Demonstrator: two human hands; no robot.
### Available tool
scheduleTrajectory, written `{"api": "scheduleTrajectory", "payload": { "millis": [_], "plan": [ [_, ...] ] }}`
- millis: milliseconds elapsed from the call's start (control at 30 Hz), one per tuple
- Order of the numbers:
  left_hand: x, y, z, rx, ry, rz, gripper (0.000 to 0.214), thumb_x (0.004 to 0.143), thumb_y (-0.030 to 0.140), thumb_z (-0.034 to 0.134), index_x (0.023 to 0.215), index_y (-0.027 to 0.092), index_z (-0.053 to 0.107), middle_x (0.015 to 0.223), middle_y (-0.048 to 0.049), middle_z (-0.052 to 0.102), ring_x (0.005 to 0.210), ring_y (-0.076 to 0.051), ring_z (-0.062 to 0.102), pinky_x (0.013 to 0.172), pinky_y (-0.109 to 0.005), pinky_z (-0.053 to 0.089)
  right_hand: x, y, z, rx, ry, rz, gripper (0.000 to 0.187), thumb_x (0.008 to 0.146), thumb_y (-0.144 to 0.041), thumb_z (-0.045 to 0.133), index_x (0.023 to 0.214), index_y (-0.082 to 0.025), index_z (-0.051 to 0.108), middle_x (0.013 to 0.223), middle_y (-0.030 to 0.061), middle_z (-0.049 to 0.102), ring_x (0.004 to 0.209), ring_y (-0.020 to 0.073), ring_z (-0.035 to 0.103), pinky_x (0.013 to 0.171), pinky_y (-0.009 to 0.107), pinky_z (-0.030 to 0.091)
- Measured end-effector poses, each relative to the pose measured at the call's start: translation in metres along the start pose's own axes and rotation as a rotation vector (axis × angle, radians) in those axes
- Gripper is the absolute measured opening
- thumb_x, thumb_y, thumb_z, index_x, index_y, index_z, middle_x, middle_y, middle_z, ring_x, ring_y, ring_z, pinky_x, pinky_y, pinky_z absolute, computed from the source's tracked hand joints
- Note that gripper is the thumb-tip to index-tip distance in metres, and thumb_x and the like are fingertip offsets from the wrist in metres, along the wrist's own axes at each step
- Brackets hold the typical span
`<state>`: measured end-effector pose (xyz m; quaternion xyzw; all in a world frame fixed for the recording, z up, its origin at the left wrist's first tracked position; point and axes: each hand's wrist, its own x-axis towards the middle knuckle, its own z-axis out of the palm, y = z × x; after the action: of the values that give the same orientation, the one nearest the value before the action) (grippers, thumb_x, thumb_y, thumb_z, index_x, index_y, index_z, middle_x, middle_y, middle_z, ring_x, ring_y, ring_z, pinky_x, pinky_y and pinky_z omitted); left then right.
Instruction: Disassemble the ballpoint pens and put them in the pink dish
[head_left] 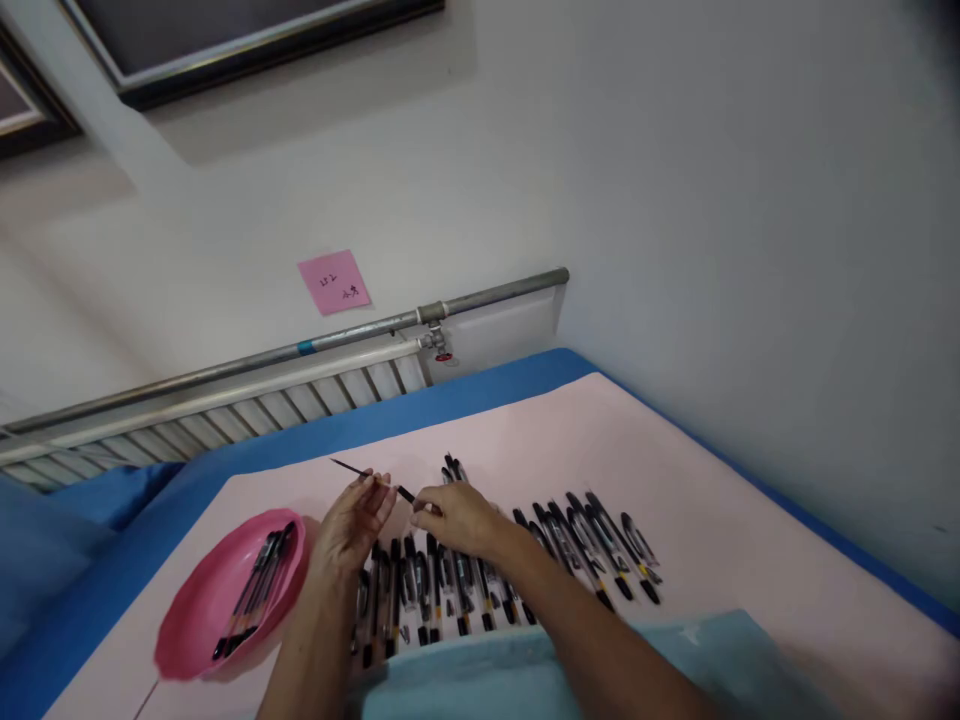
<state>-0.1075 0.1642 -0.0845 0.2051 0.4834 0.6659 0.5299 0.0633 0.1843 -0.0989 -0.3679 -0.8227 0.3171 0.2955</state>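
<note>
My left hand (356,522) is closed in a pinch on a thin dark pen refill (348,466), whose far end sticks out up and to the left. Opposite it, my right hand (459,517) is closed on a black pen part (406,494) that points toward the left fingertips. The two pieces lie roughly in one line; whether they are joined is hidden by my fingers. Below my hands, several black-ended clear pens, caps and small pen parts (394,590) lie in a row on the pink sheet. My right forearm covers some of them.
A pink scalloped bowl (184,600) with several pens (259,590) stands left of my left forearm. More pens and caps (592,545) lie to the right. The pink sheet (720,540) covers a blue surface (517,375) against the wall, near a radiator (285,405) and pipe (360,332).
</note>
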Motion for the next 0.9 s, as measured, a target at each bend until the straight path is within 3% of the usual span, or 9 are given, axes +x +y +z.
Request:
{"api": "scheduleTrajectory", "payload": {
  "millis": [133,333,733,900],
  "plan": [
    [0.0000,-0.0095,-0.0062,-0.128,-0.024,-0.029,0.018,0.079,-0.002,0.049,0.077,0.013,0.058,0.072,-0.0041,0.064,0.077,-0.016,0.063,0.071,-0.030,0.053,-0.0029,-0.0066,0.0014,-0.154,-0.040,-0.026,0.011,0.079,-0.020,0.056,0.085,-0.019,0.066,0.073,0.0005,0.063,0.067,0.0135,0.056,0.058,0.019,0.033],
    [0.0005,-0.0087,-0.0092,-0.142,-0.047,-0.036,0.014,0.074,-0.002,0.056,0.078,0.012,0.059,0.074,-0.0060,0.065,0.079,-0.021,0.064,0.069,-0.031,0.053,-0.0019,-0.0082,0.0006,-0.225,-0.094,0.023,0.013,0.081,-0.024,0.054,0.087,-0.020,0.065,0.073,0.0007,0.063,0.067,0.0135,0.056,0.057,0.019,0.033],
    [-0.0010,-0.0051,-0.0111,-0.018,-0.060,0.042,0.017,0.065,0.003,0.066,0.078,0.011,0.058,0.073,-0.0060,0.063,0.076,-0.023,0.064,0.062,-0.029,0.054,-0.0024,-0.0004,0.0079,-0.122,-0.090,0.005,0.014,0.079,-0.026,0.057,0.088,-0.021,0.066,0.073,-0.0002,0.063,0.066,0.0142,0.056,0.059,0.020,0.035],
    [-0.0009,-0.0054,-0.0116,0.014,-0.080,0.073,0.022,0.061,0.008,0.071,0.078,0.011,0.058,0.073,-0.0053,0.062,0.078,-0.025,0.064,0.060,-0.028,0.054,-0.0029,-0.0040,0.0056,-0.182,-0.088,0.004,0.011,0.079,-0.024,0.056,0.085,-0.021,0.066,0.072,-0.0003,0.063,0.065,0.0140,0.055,0.056,0.019,0.033]
  ]
}}
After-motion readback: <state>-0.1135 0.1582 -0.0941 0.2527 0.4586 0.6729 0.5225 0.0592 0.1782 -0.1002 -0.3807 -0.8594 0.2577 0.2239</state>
